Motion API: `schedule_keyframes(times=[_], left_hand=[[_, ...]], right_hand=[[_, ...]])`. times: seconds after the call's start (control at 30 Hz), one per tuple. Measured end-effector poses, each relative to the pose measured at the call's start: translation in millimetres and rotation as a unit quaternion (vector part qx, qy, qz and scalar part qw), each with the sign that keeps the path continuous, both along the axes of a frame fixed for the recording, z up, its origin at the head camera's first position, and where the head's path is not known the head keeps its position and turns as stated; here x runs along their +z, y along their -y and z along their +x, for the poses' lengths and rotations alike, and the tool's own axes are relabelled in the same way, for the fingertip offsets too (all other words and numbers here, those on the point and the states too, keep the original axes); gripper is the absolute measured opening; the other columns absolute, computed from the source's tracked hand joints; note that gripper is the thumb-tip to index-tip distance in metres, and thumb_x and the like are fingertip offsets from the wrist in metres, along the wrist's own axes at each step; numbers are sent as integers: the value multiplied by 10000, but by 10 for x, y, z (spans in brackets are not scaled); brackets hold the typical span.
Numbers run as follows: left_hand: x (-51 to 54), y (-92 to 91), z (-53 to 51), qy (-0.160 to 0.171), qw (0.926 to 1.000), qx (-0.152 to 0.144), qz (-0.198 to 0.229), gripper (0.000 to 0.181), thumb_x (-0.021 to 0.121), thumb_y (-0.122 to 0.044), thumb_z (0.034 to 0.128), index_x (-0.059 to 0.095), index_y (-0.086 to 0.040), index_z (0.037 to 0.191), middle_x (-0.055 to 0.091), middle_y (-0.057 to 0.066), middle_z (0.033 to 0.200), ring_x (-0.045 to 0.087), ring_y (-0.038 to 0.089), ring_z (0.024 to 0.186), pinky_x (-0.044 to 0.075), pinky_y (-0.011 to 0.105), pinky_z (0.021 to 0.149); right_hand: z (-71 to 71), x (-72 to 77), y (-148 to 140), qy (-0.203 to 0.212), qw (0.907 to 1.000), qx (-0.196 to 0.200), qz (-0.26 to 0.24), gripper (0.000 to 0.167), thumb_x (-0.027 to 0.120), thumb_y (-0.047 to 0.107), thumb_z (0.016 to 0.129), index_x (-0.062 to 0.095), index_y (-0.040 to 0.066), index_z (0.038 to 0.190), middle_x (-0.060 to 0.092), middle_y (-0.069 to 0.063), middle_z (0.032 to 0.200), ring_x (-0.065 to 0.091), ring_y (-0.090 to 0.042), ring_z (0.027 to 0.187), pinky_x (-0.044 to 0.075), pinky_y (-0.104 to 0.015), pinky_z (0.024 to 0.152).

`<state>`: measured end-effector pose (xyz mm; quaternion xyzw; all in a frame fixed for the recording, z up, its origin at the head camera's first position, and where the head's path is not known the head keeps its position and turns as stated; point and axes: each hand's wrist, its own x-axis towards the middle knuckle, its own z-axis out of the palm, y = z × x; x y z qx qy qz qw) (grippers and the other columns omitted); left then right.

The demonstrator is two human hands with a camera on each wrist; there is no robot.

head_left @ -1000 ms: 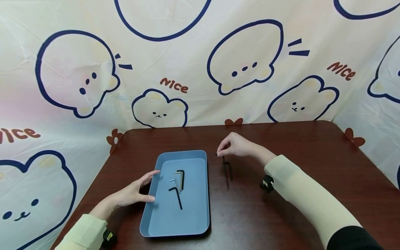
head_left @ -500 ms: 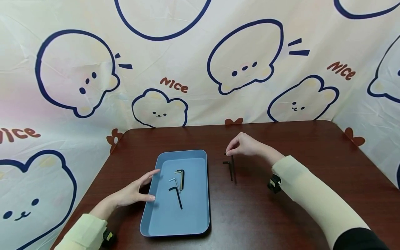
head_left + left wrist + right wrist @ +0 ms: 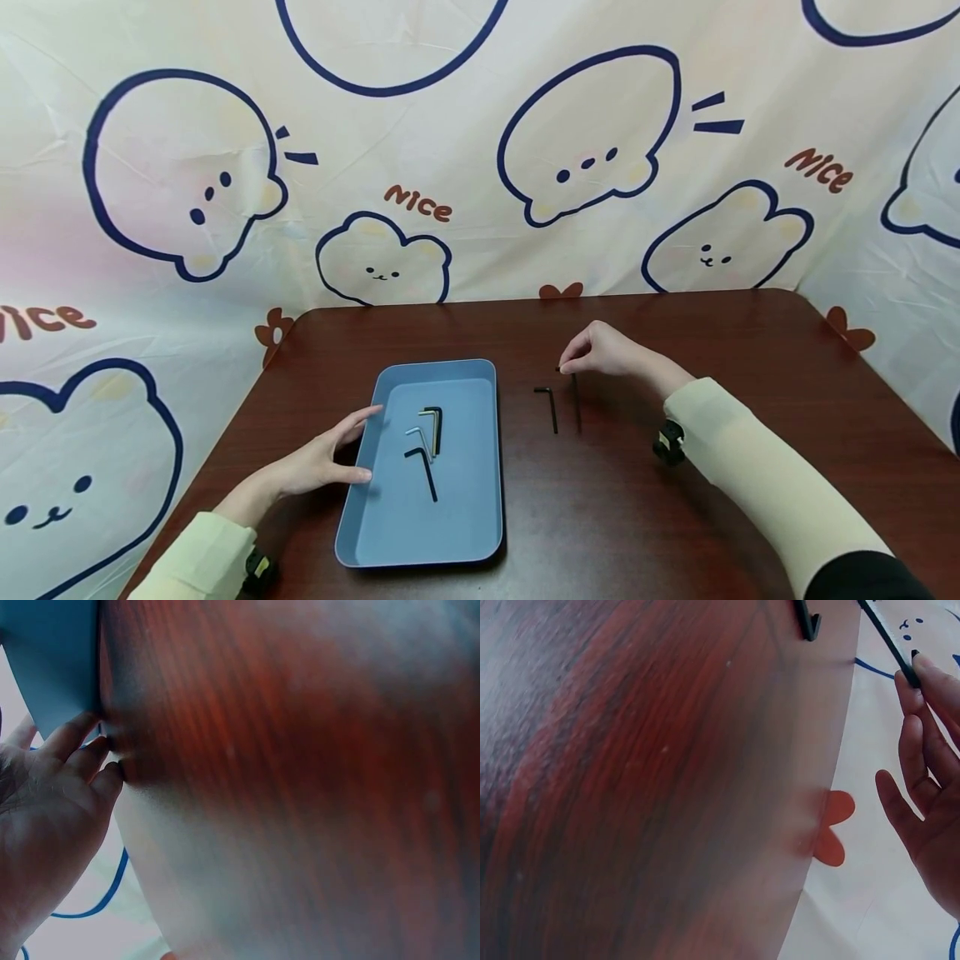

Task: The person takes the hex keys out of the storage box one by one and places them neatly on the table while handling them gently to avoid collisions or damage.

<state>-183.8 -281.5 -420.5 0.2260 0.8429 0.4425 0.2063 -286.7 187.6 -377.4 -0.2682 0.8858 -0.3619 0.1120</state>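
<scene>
My left hand [image 3: 324,457] rests at the left rim of a blue tray [image 3: 465,533], with thumb and forefinger spread along the edge. In the left wrist view its other fingertips touch the tray's outer side. Inside the tray lie several hex keys: a long black one [image 3: 427,477], a silver one [image 3: 424,443] and others close together, black [image 3: 439,432] and brassy. My right hand [image 3: 607,350] pinches a black hex key [image 3: 577,404] by its bent end, its long arm hanging down; the right wrist view shows it between thumb and fingertip. Another black hex key [image 3: 553,408] lies just left of it.
Everything stands on a dark brown wooden table [image 3: 645,533]. A printed cloth [image 3: 480,167] with cartoon bears hangs behind the table's far edge and along its sides.
My right hand has moved to the right with the hex key hanging from it, away from the hex key on the table. My left hand and the tray stay put.
</scene>
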Motion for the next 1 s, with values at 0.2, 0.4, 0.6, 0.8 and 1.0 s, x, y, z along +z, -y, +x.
schedule_keyframes(times=[0.2, 0.4, 0.6, 0.8, 1.0], left_hand=[[0, -1, 0, 2, 10000, -27, -9, 878, 746, -175, 865, 184, -132, 1538, 193, 290, 1544, 190, 489, 1398, 193, 712, 1011], [9, -6, 4, -36, 10000, -36, -29, 872, 745, -175, 867, 189, -134, 1537, 197, 290, 1543, 192, 487, 1398, 200, 706, 1012], [13, -9, 7, -23, 10000, -27, -28, 868, 744, -176, 867, 192, -132, 1535, 195, 290, 1543, 189, 491, 1397, 206, 706, 1010], [-4, -2, 2, -12, 10000, -37, -28, 869, 743, -175, 868, 189, -127, 1536, 182, 290, 1547, 181, 493, 1399, 207, 709, 1008], [-6, -1, -5, -2, 10000, -41, -3, 871, 744, -171, 867, 188, -117, 1535, 179, 290, 1548, 181, 495, 1398, 203, 714, 1005]], right_hand=[[-14, -95, -56, 47, 10000, 7, 6, 60, 751, 115, 858, 780, 66, 877, 720, 15, 811, 608, -136, 769, 491, -315, 729], [-17, -177, -63, 45, 10000, 58, -23, 47, 754, 112, 854, 781, 74, 858, 718, 11, 807, 599, -134, 755, 486, -320, 728], [-15, -295, -35, 100, 9999, 59, 80, 36, 756, 111, 853, 782, 93, 838, 711, 28, 797, 562, -137, 735, 466, -314, 709], [-19, -421, -18, 97, 9996, 60, 246, 52, 759, 121, 849, 777, 120, 800, 702, 51, 781, 555, -110, 719, 464, -283, 689], [-26, -463, 5, 8, 9998, 8, 204, 59, 749, 129, 859, 776, 125, 807, 702, 52, 792, 559, -113, 722, 467, -290, 691]])
